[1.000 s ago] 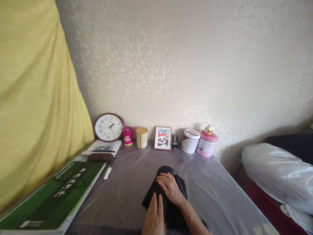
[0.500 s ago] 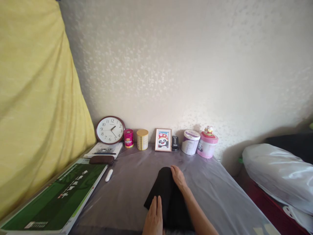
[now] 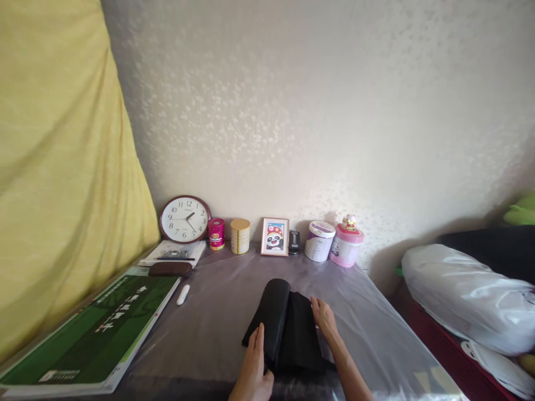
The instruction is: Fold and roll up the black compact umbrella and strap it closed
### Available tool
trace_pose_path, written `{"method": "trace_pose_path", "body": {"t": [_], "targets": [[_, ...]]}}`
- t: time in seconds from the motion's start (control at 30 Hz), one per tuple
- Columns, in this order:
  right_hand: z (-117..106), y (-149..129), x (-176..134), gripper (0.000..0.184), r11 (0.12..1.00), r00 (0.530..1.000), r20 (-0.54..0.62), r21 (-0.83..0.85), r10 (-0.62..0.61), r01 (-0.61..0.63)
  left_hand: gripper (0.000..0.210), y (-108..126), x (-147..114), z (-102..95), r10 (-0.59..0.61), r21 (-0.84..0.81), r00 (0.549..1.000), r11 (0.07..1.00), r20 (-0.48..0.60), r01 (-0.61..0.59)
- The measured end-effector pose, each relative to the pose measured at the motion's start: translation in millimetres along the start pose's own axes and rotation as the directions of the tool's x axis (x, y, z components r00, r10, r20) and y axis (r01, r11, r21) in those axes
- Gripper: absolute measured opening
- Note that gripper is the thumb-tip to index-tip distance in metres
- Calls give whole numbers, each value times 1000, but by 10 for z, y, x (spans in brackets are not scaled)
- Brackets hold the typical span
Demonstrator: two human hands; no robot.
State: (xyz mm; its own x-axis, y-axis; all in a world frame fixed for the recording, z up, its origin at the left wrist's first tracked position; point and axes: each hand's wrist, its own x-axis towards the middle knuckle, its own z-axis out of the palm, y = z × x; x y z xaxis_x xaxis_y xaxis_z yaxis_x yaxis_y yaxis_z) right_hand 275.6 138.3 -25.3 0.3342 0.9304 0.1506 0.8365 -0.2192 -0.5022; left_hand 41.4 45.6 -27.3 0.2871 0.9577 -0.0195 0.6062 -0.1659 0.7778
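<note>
A folded black cloth (image 3: pixel 271 314) lies on the grey-covered table in front of me. Its left part forms a thick rounded fold, while the right part (image 3: pixel 298 334) spreads flatter beside it. My left hand (image 3: pixel 254 365) grips the near left side of the fold, fingers along its outside and thumb toward the near end. At the right edge, my right hand (image 3: pixel 325 317) pinches the cloth with bent fingers. Its fingertips are partly hidden, and I cannot tell which garment or piece of fabric this is.
Left of the cloth are a green book (image 3: pixel 96 334), a brown case (image 3: pixel 170 269) and a white stick-like object (image 3: pixel 183 294). A clock (image 3: pixel 185 219), tins (image 3: pixel 240 236), a framed panda picture (image 3: pixel 275 236) and tubs (image 3: pixel 320 241) line the wall. A plastic-wrapped bundle (image 3: pixel 463 295) lies right.
The right hand has moved from the top of the cloth to its right edge. The right part now spreads out beside the rounded fold. The left hand has shifted slightly left.
</note>
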Motion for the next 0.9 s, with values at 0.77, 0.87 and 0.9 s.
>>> {"method": "trace_pose_path", "body": {"t": [0.77, 0.87, 0.9], "targets": [[-45, -240, -69, 37, 858, 1000, 1, 514, -17, 14, 91, 102, -34, 31, -90, 204, 996, 975, 5, 88], [-111, -417, -42, 36, 831, 1000, 8, 556, -18, 11, 91, 131, -44, 16, -97, 226, 995, 970, 34, 87], [-122, -476, -30, 36, 824, 1000, 13, 567, -22, 11, 91, 144, -49, 12, -99, 232, 994, 969, 39, 87]]}}
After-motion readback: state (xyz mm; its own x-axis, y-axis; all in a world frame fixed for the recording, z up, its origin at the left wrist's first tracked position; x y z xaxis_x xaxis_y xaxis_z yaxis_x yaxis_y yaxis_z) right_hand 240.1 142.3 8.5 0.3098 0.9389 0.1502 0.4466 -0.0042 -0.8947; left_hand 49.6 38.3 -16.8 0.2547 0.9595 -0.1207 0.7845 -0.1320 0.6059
